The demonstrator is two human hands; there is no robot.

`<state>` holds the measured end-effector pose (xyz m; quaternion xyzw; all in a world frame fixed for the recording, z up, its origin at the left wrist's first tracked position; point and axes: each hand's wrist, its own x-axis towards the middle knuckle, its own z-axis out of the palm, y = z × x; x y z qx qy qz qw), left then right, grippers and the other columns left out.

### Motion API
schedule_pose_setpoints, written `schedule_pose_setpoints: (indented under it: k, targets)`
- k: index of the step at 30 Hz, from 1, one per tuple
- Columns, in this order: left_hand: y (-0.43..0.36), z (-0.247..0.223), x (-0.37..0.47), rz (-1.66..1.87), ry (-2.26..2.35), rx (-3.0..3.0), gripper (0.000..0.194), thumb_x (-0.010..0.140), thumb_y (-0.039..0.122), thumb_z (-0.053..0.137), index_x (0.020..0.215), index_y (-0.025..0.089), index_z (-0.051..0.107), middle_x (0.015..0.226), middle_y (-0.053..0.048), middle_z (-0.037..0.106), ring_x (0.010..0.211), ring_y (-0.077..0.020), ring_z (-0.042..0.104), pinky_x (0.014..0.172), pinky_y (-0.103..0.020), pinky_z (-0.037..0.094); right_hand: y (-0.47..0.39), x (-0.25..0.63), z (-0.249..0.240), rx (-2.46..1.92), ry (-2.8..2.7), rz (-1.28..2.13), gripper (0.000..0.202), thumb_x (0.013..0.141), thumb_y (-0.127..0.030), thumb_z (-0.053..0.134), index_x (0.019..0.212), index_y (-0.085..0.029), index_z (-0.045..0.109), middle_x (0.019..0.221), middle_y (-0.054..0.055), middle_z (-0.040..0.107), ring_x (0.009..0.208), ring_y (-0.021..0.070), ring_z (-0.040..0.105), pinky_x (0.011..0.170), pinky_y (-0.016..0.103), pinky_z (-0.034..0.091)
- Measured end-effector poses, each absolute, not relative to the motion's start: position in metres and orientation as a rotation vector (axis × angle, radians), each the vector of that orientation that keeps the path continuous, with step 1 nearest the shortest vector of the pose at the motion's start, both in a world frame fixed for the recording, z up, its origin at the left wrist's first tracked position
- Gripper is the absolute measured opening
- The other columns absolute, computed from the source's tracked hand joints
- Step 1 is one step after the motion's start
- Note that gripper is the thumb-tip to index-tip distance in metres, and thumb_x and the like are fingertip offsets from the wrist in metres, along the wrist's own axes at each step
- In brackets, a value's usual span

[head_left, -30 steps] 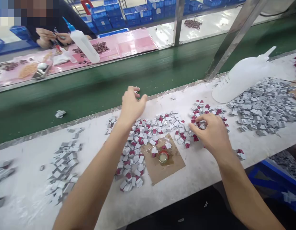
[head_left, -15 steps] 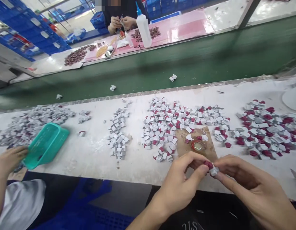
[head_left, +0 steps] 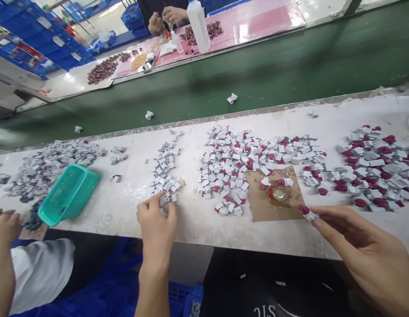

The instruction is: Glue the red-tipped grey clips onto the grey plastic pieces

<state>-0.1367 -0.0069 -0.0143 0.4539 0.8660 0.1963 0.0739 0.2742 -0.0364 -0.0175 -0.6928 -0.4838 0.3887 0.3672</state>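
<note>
My right hand [head_left: 353,237] pinches a small white-and-maroon plastic piece [head_left: 308,213] between thumb and fingertips, above the right edge of a brown cardboard sheet [head_left: 264,207]. At the near end of a narrow strip of light grey pieces [head_left: 165,165], my left hand [head_left: 156,220] reaches down with thumb and fingers apart. Its fingertips are at the pieces there, and I see none lifted. Between my hands spreads a heap of white-and-maroon pieces [head_left: 224,163]. A round red-rimmed dish [head_left: 277,193] sits on the cardboard with a few pieces beside it.
Another white-and-maroon heap [head_left: 373,167] lies on the right. To the left are a teal basket [head_left: 77,193], a grey heap [head_left: 49,165] and a co-worker's hand [head_left: 6,226]. Beyond the green belt [head_left: 191,94], another person works near a white bottle [head_left: 199,26].
My left hand has left the maroon-and-white piece and moved left to the grey strip. My right hand keeps the piece and has shifted slightly right. The co-worker's hand has come off the teal basket.
</note>
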Motion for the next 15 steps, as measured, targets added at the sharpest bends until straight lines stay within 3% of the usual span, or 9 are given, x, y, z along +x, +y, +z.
schedule_pose_setpoints:
  k: [4,10,15]
  targets:
    - [-0.008,-0.01,-0.135,0.617,2.531,1.34,0.037,0.098,0.04,0.065,0.125,0.02,0.078,0.115,-0.013,0.069,0.095,-0.0315,0.073,0.097,-0.051,0.066,-0.036,0.271,-0.023,-1.779,-1.239,1.021,0.033,0.095,-0.064,0.091,0.108,-0.034,0.093,0.115,0.006,0.092,0.104,0.031,0.089,0.092,0.037,0.076]
    - [-0.015,-0.003,-0.111,0.784,2.457,1.333,0.04,0.104,0.056,0.068,0.125,0.024,0.079,0.121,-0.011,0.079,0.105,-0.03,0.075,0.096,-0.044,0.063,-0.035,0.265,-0.021,-1.746,-1.175,0.984,0.026,0.099,-0.056,0.092,0.113,-0.034,0.092,0.115,0.003,0.091,0.104,0.0256,0.088,0.091,0.03,0.074]
    - [-0.02,-0.009,-0.078,0.774,2.194,1.215,0.043,0.101,0.066,0.075,0.12,0.027,0.081,0.103,-0.006,0.083,0.099,-0.0287,0.077,0.089,-0.04,0.061,-0.028,0.253,-0.006,-1.688,-1.196,0.973,0.01,0.105,-0.042,0.088,0.114,-0.037,0.092,0.114,0.0,0.089,0.105,0.0204,0.086,0.098,0.028,0.072]
